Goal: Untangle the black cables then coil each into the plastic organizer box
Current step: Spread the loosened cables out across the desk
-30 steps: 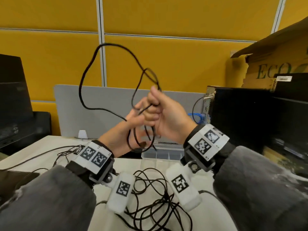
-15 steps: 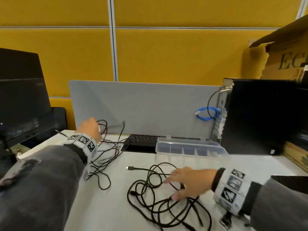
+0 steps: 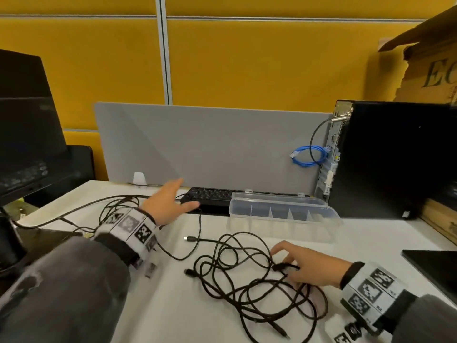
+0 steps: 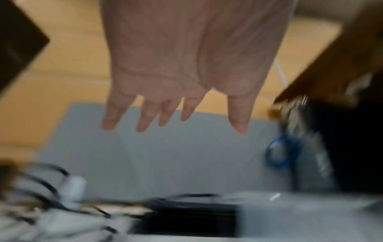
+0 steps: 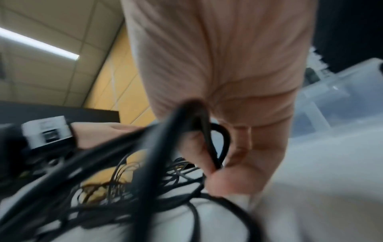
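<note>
Head view shows a white desk (image 3: 371, 243) with a loose tangle (image 3: 247, 276) of black cables lying near, in front of the person. Behind it, at the far edge, the box (image 3: 282, 211) stands with its clear lid up and its divided compartments showing nothing inside, so I judge no cable is coiled away yet. Right hand (image 3: 311, 268) lies on the right side of the tangle, and the right wrist view shows its fingers (image 5: 199, 150) curled round a loop of cable (image 5: 219, 142); I take this grip as a way to pin or lift one strand so that it can be drawn out of the rest. Left hand (image 3: 168, 204) hangs above the desk at far left, fingers spread and straight, holding nothing, which the blurred left wrist view confirms. It points toward the keyboard (image 3: 210, 196) and box, perhaps on its way to the tangle, though I cannot tell its aim. A second, thinner bunch of cables (image 3: 116, 211) lies left of that hand, with one strand (image 3: 195, 238) running out toward the middle and ending in a small plug, apart from the main tangle. A tower (image 3: 385, 164) stands at far right, just beside the box.
</note>
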Demonstrator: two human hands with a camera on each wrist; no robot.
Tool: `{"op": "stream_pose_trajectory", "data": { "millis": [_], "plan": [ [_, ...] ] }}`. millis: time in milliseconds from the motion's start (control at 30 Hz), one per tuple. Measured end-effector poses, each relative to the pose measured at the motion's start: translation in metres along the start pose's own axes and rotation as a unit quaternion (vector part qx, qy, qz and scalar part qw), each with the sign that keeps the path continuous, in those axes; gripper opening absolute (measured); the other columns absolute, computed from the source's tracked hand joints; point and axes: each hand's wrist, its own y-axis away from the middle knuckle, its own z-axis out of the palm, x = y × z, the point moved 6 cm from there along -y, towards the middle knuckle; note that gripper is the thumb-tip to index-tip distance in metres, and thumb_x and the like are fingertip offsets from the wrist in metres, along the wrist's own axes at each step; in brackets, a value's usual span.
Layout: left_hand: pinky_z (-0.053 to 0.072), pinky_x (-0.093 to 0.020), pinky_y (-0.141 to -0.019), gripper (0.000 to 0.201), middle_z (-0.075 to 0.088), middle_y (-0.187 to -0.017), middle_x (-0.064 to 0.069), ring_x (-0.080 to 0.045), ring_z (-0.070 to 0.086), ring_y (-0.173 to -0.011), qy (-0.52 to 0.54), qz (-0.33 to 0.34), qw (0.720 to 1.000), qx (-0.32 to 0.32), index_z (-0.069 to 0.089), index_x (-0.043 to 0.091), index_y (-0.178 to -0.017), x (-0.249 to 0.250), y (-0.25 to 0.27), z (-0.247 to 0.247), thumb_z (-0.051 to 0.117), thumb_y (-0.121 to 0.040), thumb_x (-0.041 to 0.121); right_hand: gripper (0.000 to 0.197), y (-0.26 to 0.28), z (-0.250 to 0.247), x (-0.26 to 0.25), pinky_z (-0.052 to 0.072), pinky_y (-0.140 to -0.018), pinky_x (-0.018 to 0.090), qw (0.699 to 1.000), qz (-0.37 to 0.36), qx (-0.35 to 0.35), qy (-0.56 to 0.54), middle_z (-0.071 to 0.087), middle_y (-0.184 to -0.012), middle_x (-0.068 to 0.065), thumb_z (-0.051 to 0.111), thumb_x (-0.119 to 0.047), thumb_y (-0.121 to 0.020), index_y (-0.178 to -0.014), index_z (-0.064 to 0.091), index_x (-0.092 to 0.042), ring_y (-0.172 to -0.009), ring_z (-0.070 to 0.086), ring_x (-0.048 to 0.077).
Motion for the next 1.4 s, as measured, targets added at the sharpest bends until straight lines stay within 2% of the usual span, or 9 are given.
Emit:
{"op": "stream_pose_trajectory", "data": {
  "millis": [100,300,433,533,900,1033,1200,1300,1400],
  "plan": [
    [0.03,-0.03,-0.101,0.071,0.035,-0.149,0.001,-0.017,0.034,-0.134,0.294,0.033,0.951,-0.087,0.025,0.026,-0.145,0.048,0.034,0.039,0.06,-0.085,0.041,0.03,0.004,-0.013,0.003,0.055,-0.062,0.03,0.97,-0.019,0.071,-0.231,0.068,-0.091,0.004,0.048,0.002,-0.092,-0.117,0.049,-0.014,-0.063,0.061,0.012],
    [0.04,-0.034,-0.099,0.101,0.021,-0.154,-0.002,-0.021,0.036,-0.133,0.235,-0.018,0.958,-0.161,0.0,0.031,-0.148,0.057,0.047,0.092,0.072,-0.077,0.039,0.023,0.032,-0.043,-0.001,0.049,-0.058,0.027,0.878,-0.136,0.183,-0.421,0.066,-0.078,0.008,0.041,-0.011,-0.098,-0.115,0.057,-0.01,-0.063,0.058,0.017],
    [0.048,-0.019,-0.058,0.06,0.064,-0.113,0.001,-0.007,0.062,-0.076,0.252,-0.007,0.933,-0.257,0.034,0.028,-0.137,0.067,0.055,0.11,0.065,-0.086,0.025,0.025,0.04,-0.052,0.002,0.044,-0.054,0.026,0.842,-0.18,0.239,-0.448,0.058,-0.07,0.002,0.037,-0.019,-0.099,-0.121,0.051,-0.021,-0.057,0.049,0.013],
    [0.035,-0.017,-0.05,0.022,0.059,-0.066,0.003,-0.004,0.043,-0.049,0.339,0.039,0.916,-0.213,0.059,0.013,-0.114,0.069,0.049,0.105,0.044,-0.097,0.012,0.024,0.047,-0.065,0.022,0.044,-0.049,0.026,0.806,-0.152,0.332,-0.465,0.063,-0.073,0.003,0.035,-0.026,-0.1,-0.118,0.049,-0.023,-0.062,0.059,0.015],
    [0.039,-0.02,-0.042,0.023,0.031,-0.047,0.012,-0.002,0.027,-0.038,0.59,0.023,0.806,0.044,0.052,0.015,-0.093,0.032,0.026,0.075,0.031,-0.101,0.011,0.018,0.086,-0.09,0.1,0.036,-0.051,0.028,0.655,-0.005,0.592,-0.47,0.049,-0.066,0.001,0.027,-0.026,-0.102,-0.114,0.038,-0.033,-0.045,0.044,0.015],
    [0.028,-0.015,-0.038,0.024,0.033,-0.053,0.009,-0.003,0.026,-0.039,0.646,0.008,0.762,0.05,0.052,0.015,-0.092,0.03,0.027,0.075,0.03,-0.101,0.013,0.025,0.082,-0.09,0.11,0.043,-0.046,0.022,0.667,0.011,0.573,-0.476,0.054,-0.081,0.004,0.029,-0.02,-0.101,-0.122,0.04,-0.028,-0.059,0.054,0.014],
    [0.025,-0.015,-0.04,0.026,0.038,-0.058,0.006,-0.004,0.027,-0.044,0.715,-0.003,0.699,0.008,0.052,0.015,-0.088,0.042,0.033,0.081,0.03,-0.101,0.012,0.04,0.076,-0.093,0.114,0.046,-0.089,0.039,0.776,0.076,0.536,-0.324,0.035,-0.141,0.006,0.037,-0.01,-0.098,-0.133,0.043,-0.029,-0.114,0.044,0.021],
    [0.025,-0.015,-0.041,0.026,0.039,-0.061,0.005,-0.004,0.027,-0.045,0.741,-0.001,0.672,-0.003,0.053,0.016,-0.089,0.049,0.037,0.082,0.03,-0.101,0.013,0.03,0.07,-0.089,0.062,0.044,-0.094,0.033,0.86,-0.01,0.468,-0.203,0.046,-0.13,-0.001,0.04,-0.016,-0.098,-0.122,0.049,-0.032,-0.116,0.048,0.016],
    [0.025,-0.016,-0.043,0.025,0.039,-0.061,0.005,-0.005,0.027,-0.046,0.764,0.011,0.645,-0.011,0.053,0.015,-0.089,0.053,0.04,0.079,0.031,-0.1,0.014,0.021,0.054,-0.052,-0.006,0.045,-0.077,0.014,0.954,-0.085,0.244,-0.149,0.057,-0.107,-0.016,0.041,-0.034,-0.097,-0.114,0.052,-0.038,-0.097,0.057,0.004]
  ]
}}
